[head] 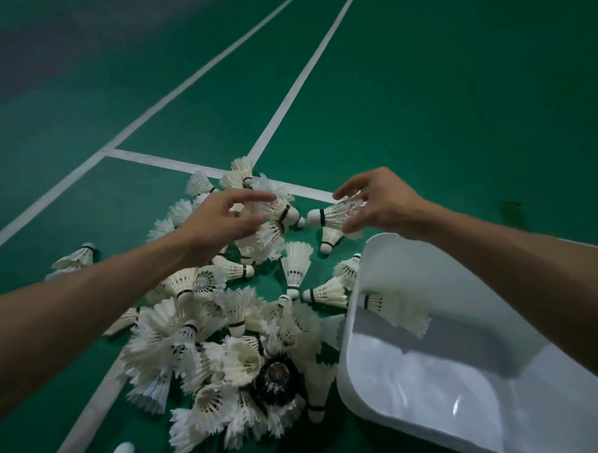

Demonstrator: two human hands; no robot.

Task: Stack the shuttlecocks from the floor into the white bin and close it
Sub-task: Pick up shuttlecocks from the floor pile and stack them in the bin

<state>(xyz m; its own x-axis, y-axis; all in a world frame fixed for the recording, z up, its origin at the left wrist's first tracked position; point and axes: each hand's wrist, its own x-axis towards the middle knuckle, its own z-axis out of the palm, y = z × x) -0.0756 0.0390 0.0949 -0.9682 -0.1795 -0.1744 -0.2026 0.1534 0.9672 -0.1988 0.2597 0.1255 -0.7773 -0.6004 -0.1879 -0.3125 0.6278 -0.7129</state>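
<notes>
The white bin (351,334) stood open on the floor (467,113), holding one lone shuttlecock (395,309). Beside it lay an uncountably dense pile (217,342) of white shuttlecocks and one black shuttlecock (277,379). Above them, the right hand (380,206) pinched one held shuttlecock (332,214), while the left hand (222,223), half open, met a second shuttlecock (281,210); whether it gripped could not be told.

A heap of white feathered shuttlecocks (217,342) lay on the green floor (432,112), one black-feathered shuttlecock (277,379) among them, beside an open white plastic bin (346,348) holding a single shuttlecock (395,307) on its side; the right hand (381,202) pinched a raised shuttlecock (332,215)
</notes>
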